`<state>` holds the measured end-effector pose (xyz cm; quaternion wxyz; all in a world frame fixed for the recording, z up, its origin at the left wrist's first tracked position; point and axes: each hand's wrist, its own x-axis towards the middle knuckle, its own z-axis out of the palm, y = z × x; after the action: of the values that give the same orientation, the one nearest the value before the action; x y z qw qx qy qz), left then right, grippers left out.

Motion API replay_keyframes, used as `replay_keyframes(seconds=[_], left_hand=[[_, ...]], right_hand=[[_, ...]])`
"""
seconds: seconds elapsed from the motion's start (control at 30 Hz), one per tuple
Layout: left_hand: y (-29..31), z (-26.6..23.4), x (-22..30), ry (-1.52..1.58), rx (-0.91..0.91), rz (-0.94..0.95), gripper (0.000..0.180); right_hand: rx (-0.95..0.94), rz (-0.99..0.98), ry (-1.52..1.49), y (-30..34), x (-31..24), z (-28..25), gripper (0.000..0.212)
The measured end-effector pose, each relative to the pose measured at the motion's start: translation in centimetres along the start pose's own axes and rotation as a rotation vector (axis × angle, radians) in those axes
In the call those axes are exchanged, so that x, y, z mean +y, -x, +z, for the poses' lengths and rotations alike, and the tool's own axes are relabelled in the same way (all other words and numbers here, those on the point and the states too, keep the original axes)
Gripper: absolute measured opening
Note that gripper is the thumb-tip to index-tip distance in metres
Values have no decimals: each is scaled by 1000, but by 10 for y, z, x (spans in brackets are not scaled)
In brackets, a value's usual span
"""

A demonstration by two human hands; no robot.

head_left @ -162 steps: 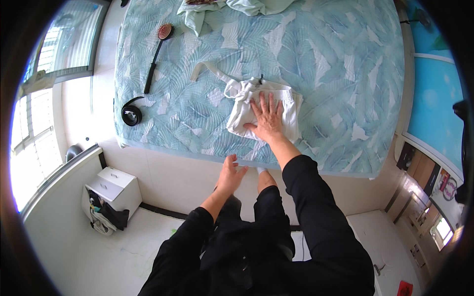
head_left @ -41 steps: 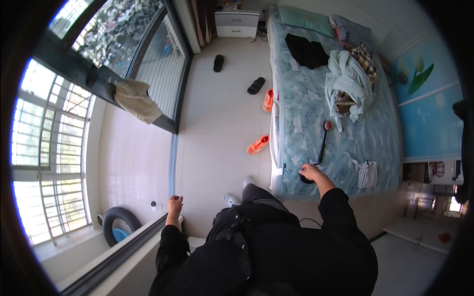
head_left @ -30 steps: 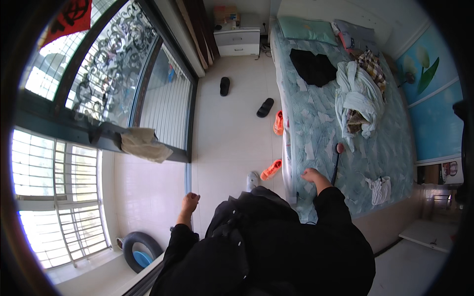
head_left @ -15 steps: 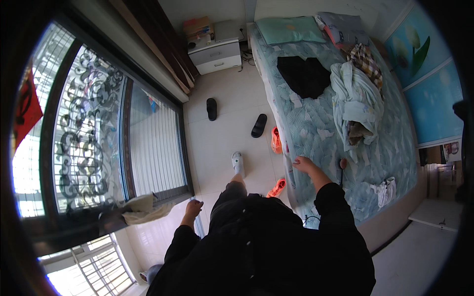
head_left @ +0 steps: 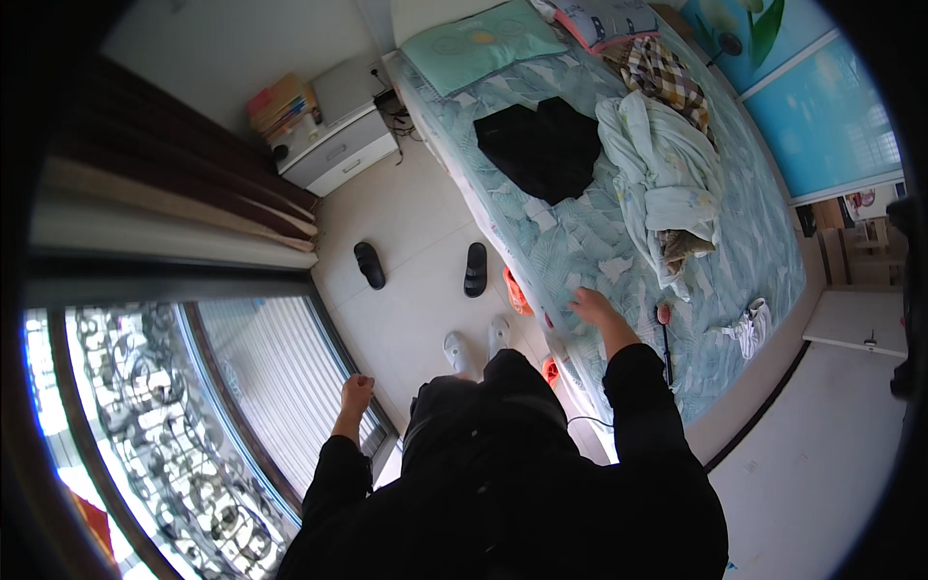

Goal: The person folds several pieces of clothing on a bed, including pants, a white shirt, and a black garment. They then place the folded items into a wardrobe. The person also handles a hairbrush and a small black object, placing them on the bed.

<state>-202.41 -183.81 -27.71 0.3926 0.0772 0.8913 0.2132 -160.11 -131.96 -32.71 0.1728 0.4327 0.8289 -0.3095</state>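
Over the near edge of the bed hangs my right hand [head_left: 592, 306], fingers loosely apart with nothing in them. Below it lies the patterned blue-green sheet [head_left: 580, 261]; I cannot tell whether they touch. My left hand [head_left: 357, 392] is at my left side near the sliding door, its fingers curled in, and no object shows in it. On the sheet, a round-headed stick with a dark handle [head_left: 665, 329] lies right of my right hand. Farther up are a black garment [head_left: 538, 148] and a bunched pale green quilt [head_left: 667, 179]. A white cloth item [head_left: 749, 329] lies near the bed's right edge.
Two black slippers [head_left: 368, 265] lie on the tiled floor ahead of my feet in light slippers [head_left: 456, 352]. Orange shoes [head_left: 517, 290] stand against the bed. A white nightstand [head_left: 340, 150] with books is at the back. The glass door [head_left: 280, 387] runs along the left.
My view has turned and moved forward beside the bed. Both feet now show. The left hand has swung forward and up; the right hand has stayed over the bed's edge, its fingers looser.
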Motion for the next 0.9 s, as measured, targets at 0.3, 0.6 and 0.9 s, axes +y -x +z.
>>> replay_keyframes(seconds=[0.3, 0.6, 0.9], left_hand=[[20, 10, 44, -226, -87, 18, 25], [67, 0, 45, -260, -53, -329, 33], [66, 13, 72, -224, -64, -246, 31]], right_hand=[[-67, 200, 42, -183, -5, -48, 60], [-82, 251, 354, -317, -6, -88, 48], [-153, 286, 400, -377, 31, -71, 57]])
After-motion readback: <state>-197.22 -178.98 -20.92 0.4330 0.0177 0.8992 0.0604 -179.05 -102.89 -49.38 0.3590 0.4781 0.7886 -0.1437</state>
